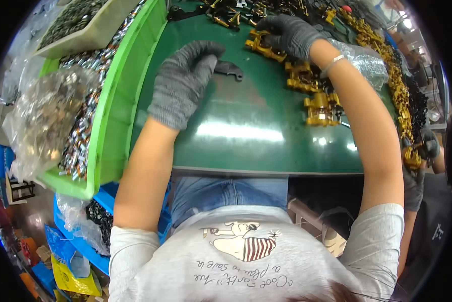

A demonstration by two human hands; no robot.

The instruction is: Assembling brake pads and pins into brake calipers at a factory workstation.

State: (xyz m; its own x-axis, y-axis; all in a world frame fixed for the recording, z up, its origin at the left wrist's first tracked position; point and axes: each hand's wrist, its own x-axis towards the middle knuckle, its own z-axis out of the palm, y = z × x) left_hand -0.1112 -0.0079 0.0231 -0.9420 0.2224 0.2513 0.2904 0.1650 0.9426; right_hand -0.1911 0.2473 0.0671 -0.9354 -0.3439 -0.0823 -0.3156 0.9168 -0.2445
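My left hand [183, 83], in a grey knit glove, is closed with fingers curled above the green tabletop. A dark curved lever [229, 70] juts out to the right from its fingertips. At the far side my right hand [294, 38], gloved the same way, has its fingers bent over a gold-coloured metal casting [262, 46]; part of their grip is hidden. Nearer to me, a second gold casting [302, 76] and a third gold casting [321, 108] lie in a row below my right wrist.
A green bin [117, 108] of small metal parts stands on the left, holding a clear bag [50, 108] and a cream tray [77, 32]. Dark and gold parts [231, 17] are heaped at the back. Clear plastic [364, 63] lies beyond my right forearm. Another person's gloved hand [429, 145] is at far right.
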